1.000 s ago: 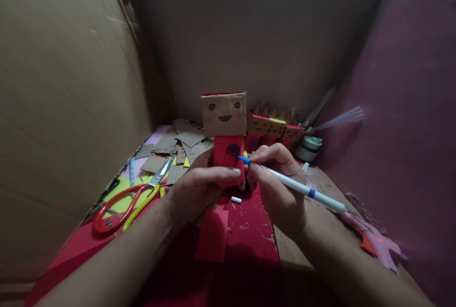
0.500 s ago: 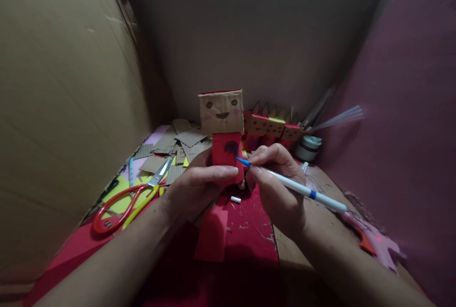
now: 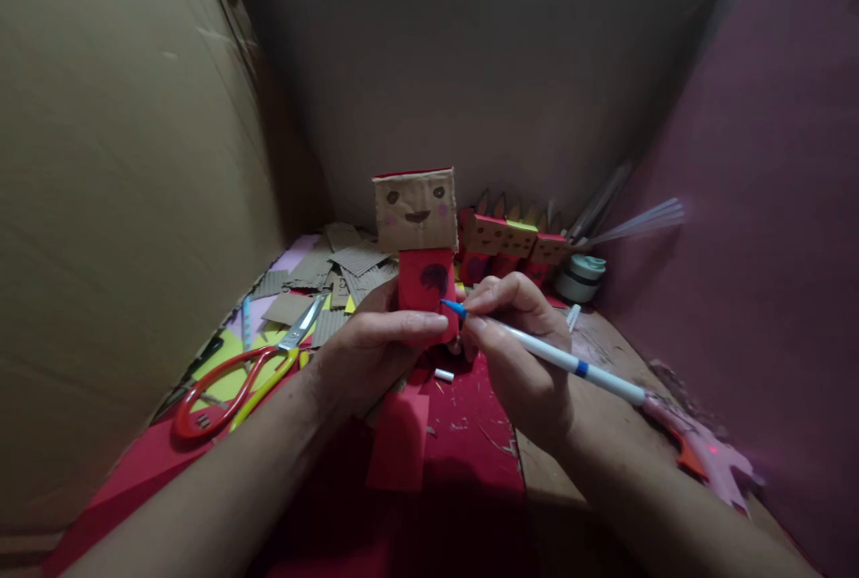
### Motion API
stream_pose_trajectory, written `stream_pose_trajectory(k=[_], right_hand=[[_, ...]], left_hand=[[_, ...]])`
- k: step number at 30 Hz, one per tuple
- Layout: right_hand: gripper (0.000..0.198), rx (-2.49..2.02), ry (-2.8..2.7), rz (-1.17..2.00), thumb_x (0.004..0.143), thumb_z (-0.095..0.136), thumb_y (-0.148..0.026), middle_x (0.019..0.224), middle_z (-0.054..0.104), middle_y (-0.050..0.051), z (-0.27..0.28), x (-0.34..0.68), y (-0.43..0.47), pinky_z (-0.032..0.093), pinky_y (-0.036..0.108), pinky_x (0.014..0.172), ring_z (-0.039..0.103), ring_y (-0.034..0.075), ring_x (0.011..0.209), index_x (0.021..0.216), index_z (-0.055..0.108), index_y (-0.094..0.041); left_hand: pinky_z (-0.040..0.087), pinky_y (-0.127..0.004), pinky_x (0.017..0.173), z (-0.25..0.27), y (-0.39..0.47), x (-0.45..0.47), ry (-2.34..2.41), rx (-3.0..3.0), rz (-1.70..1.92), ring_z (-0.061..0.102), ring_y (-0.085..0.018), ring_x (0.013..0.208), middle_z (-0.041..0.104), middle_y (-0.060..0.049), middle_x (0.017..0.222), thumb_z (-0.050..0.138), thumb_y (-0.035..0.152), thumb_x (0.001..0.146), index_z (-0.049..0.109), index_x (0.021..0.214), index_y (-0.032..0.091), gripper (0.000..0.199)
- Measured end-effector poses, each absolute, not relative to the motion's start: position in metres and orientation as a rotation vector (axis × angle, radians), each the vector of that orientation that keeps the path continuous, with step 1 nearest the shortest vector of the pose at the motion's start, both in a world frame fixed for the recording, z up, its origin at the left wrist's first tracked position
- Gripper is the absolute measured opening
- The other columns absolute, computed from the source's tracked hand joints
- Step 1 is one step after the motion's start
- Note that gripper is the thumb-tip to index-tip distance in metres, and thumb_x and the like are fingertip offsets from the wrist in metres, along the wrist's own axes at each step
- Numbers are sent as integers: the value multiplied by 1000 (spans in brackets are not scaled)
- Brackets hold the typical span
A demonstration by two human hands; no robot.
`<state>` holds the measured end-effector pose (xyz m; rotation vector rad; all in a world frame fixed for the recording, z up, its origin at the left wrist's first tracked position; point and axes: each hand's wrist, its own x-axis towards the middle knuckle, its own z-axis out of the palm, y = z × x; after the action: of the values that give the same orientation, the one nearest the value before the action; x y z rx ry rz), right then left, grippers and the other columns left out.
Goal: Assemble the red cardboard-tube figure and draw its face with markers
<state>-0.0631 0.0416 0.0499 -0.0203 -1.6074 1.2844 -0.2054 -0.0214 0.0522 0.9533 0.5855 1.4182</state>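
A small cardboard figure (image 3: 414, 211) with a drawn smiling face stands upright in my left hand (image 3: 376, 341). The thumb lies across its red paper body (image 3: 411, 281), with the other fingers mostly hidden behind. A dark round patch of ink is on that body. My right hand (image 3: 520, 345) is closed in a writing grip around a white felt-tip pen (image 3: 547, 349). The pen's blue tip meets the red body just below the dark patch.
Red-and-yellow-handled scissors (image 3: 251, 381) lie at left beside cardboard scraps (image 3: 362, 258). Several similar figures (image 3: 503, 238) stand behind. At right are a pale green roll (image 3: 581, 279), clear sticks (image 3: 644, 218) and a pink glue gun (image 3: 711, 453). Cardboard walls (image 3: 121, 184) enclose the space.
The pen tip has shifted slightly left and down on the red body, and my right hand with it. The figure has moved a touch to the left in my left hand.
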Motion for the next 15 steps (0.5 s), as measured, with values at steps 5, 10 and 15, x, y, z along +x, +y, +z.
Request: stream_pose_trajectory(k=[5, 10, 15], right_hand=[[12, -43, -1563, 1288, 86, 60, -12, 72, 55, -4, 49, -65, 43, 38, 27, 55, 52, 11, 58, 86, 60, -23], [12, -64, -1567, 1255, 86, 60, -11, 70, 54, -5, 50, -66, 42, 37, 27, 53, 52, 11, 57, 86, 60, -23], [12, -36, -1594, 1265, 85, 59, -10, 73, 54, -4, 49, -65, 41, 37, 29, 56, 52, 12, 61, 86, 59, -23]], left_hand=[[55, -30, 67, 53, -20, -206, 592, 973, 1429, 64, -19, 71, 70, -8, 81, 68, 18, 77, 75, 90, 11, 17], [54, -30, 67, 53, -19, -203, 585, 1000, 1467, 63, -18, 71, 68, -8, 79, 65, 17, 77, 74, 87, 11, 14], [53, -29, 69, 51, -18, -206, 584, 1001, 1416, 63, -18, 72, 68, -8, 77, 66, 18, 77, 73, 85, 11, 13]])
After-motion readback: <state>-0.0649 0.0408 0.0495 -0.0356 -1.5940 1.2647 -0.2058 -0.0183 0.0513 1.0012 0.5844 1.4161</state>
